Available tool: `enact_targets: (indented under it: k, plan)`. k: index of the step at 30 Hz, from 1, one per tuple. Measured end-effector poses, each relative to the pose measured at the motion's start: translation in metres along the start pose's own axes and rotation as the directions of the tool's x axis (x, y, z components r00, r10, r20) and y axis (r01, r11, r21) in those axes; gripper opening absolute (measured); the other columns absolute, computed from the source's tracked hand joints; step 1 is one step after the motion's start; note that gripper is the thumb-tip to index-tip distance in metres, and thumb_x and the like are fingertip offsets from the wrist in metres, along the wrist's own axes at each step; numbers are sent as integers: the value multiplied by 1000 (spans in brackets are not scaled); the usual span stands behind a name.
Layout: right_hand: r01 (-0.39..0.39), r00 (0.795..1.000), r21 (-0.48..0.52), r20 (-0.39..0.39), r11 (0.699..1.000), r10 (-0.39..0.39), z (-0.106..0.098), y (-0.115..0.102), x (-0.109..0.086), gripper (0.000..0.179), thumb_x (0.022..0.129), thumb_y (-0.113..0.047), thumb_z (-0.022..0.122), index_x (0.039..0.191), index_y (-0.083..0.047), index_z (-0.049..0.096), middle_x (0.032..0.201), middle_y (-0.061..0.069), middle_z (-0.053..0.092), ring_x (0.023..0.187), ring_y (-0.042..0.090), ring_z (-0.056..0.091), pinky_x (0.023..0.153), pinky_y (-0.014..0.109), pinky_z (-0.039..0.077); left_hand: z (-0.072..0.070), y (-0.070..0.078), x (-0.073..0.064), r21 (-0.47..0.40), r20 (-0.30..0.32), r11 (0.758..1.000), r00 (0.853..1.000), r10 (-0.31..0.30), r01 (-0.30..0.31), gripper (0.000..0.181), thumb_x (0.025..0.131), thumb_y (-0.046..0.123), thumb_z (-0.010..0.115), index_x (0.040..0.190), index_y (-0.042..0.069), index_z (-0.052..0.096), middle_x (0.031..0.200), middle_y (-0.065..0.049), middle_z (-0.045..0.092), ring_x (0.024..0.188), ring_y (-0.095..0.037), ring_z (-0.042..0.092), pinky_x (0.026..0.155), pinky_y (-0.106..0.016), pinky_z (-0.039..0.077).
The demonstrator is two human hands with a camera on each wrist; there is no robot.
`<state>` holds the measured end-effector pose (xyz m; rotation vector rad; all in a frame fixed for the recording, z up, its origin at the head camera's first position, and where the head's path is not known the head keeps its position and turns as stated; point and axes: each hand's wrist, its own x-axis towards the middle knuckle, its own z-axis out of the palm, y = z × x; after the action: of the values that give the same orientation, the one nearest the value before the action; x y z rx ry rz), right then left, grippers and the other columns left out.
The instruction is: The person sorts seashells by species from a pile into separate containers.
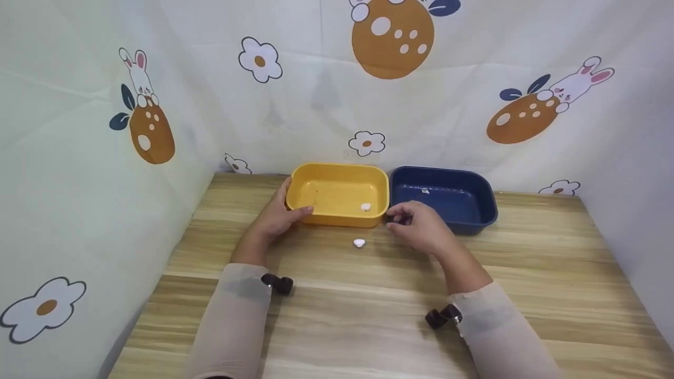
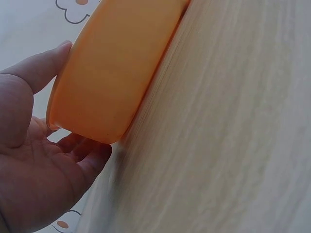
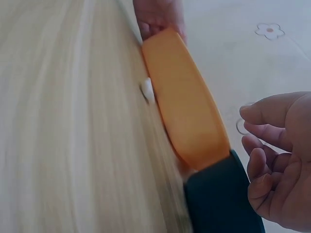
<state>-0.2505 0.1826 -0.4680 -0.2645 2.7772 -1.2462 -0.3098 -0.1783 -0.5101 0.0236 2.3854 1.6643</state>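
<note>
My left hand [image 1: 277, 213] holds the left end of a yellow plastic bin [image 1: 342, 220], thumb over the front rim and fingers round the outer side. Inside that bin lies a small white heart-shaped piece [image 1: 365, 207]. A similar white piece [image 1: 359, 242] is on the table just in front. My right hand [image 1: 418, 226] hovers by the front left corner of a dark blue bin [image 1: 474, 227], fingers loosely curled and thumb apart. Nothing shows between those fingers in the right wrist view. A small whitish piece [image 1: 425, 190] sits in the blue bin.
Both bins stand side by side at the back of the wood-grain table [image 1: 358, 326]. A patterned cloth [image 1: 305, 116] hangs right behind them and along both sides. Dark cameras are strapped to the two sleeves.
</note>
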Motion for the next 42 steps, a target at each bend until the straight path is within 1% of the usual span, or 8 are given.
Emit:
enact_targets:
  k: [6,14,18,22,29,32,36,42]
  plan:
    - [13,999,47,47,999,-15,22,-22,3,29,93,-17,81,120,-6,77,108,7,72,101,20,66,93,34,56,0,0,1,3,-2,1000,1000,3,-3,114,92,33,85,174,22,7,182,-9,13,168,-29,18,139,-46,12]
    - [50,994,60,95,997,-55,40,-37,5,30,92,-16,81,120,-6,78,107,6,75,95,18,65,90,35,56,-1,1,0,18,-6,1000,1000,-24,24,114,92,35,85,174,25,7,182,-9,11,168,-31,17,139,-47,13]
    - [58,992,32,113,998,-61,43,-36,5,29,91,-16,81,119,-6,78,101,5,75,90,16,65,84,32,55,-1,1,1,21,-9,1000,1000,2,-2,117,90,36,86,174,22,7,182,-11,12,168,-31,18,139,-47,12]
    - [49,985,-2,166,999,-48,46,-33,4,31,91,-19,82,120,-8,78,96,2,73,86,15,64,79,31,54,0,1,0,22,-15,1000,1000,2,-2,117,89,36,87,174,21,8,182,-11,13,168,-31,17,139,-47,11]
    - [23,971,-70,238,997,-6,52,-26,3,24,95,-23,78,117,-15,79,96,-1,73,90,15,66,85,35,56,0,2,0,20,-16,1000,1000,-22,22,115,90,35,86,174,25,8,182,-10,12,168,-30,17,139,-48,10]
    - [29,968,-84,250,996,-7,54,-22,3,22,92,-19,76,114,-15,80,93,-2,73,88,15,65,83,34,55,0,2,0,22,-13,999,999,-34,34,115,90,37,86,174,27,8,182,-9,12,168,-30,18,139,-49,11]
    - [67,965,-92,258,993,-41,57,-15,5,24,89,-14,75,113,-13,80,91,-2,72,86,13,63,80,31,54,-1,2,-1,36,-11,998,999,-43,43,115,90,39,86,174,28,7,182,-9,13,168,-31,18,139,-50,11]
    - [90,968,-99,244,991,-63,64,-7,8,18,91,-17,76,108,-14,81,91,-3,74,85,11,63,79,29,54,-2,2,-1,52,-10,998,999,-45,45,119,88,45,87,174,28,7,182,-8,13,168,-31,18,139,-50,12]
